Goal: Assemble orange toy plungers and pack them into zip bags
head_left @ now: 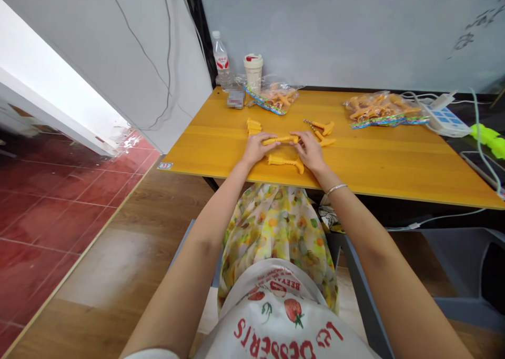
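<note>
A slim orange plastic piece (284, 139) lies level between my two hands above the wooden table (213, 138). My left hand (258, 147) grips its left end. At its right end, my right hand (308, 149) pinches it with the fingertips. Just below, nearer the table's front edge, rests a larger orange piece (286, 161) with a bent end. Another orange part (253, 126) is behind my left hand. Beyond my right hand lie several orange parts (326, 128) with a small metal chain (310, 122).
At the back stand a bottle (221, 59) and a white cup (253, 72), beside a bag of orange parts (278, 97). A second such bag (381, 108) is at the back right, near a white-and-blue box (447, 118) and cables.
</note>
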A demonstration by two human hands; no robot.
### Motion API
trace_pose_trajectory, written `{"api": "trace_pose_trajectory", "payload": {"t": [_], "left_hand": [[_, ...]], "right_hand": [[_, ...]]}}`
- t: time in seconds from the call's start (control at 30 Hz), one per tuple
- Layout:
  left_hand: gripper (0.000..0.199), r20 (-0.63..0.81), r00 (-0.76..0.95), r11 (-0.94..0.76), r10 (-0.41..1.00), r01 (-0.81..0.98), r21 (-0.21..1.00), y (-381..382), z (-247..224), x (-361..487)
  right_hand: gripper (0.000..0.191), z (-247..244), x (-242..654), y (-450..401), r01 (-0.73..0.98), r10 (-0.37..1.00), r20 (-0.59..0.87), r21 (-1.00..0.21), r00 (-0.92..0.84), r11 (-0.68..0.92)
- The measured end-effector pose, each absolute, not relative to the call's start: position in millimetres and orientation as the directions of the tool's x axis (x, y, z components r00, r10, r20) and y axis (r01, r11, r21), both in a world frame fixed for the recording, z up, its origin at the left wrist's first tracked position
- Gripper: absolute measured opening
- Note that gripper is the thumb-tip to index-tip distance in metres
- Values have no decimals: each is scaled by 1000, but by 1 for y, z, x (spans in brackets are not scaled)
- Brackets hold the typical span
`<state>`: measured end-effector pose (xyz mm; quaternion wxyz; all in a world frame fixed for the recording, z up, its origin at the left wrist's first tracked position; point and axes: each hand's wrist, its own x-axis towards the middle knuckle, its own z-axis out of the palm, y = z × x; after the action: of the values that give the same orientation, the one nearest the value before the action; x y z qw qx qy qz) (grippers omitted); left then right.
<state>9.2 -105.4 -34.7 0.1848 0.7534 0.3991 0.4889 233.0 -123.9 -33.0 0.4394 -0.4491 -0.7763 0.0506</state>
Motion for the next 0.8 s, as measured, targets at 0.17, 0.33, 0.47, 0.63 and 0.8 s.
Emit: {"api": "trace_pose_trajectory", "payload": {"t": [0.17, 0.33, 0.47, 0.63, 0.8], "left_hand": [[24, 580, 237, -620, 779, 419, 663, -109, -33, 9], [23, 582, 270, -637, 767, 433, 638, -114, -29, 11], [23, 579, 258, -628, 773, 434, 646, -113, -29, 11], [23, 588, 205, -615, 783, 403, 678, -111, -31, 11], [25, 606, 190, -624, 773, 404, 669, -111, -31, 10]], "right_hand": [[68, -29, 232, -125, 657, 772, 611, -512, -174, 554], [75, -23, 231, -130, 613, 877, 475, -674, -69, 413], [74, -24, 231, -130, 602, 855, 515, -666, -57, 441], [53, -27, 233, -131, 660, 738, 656, -486, -158, 573], [55, -29, 233, -127, 720, 781, 583, -442, -222, 535]]}}
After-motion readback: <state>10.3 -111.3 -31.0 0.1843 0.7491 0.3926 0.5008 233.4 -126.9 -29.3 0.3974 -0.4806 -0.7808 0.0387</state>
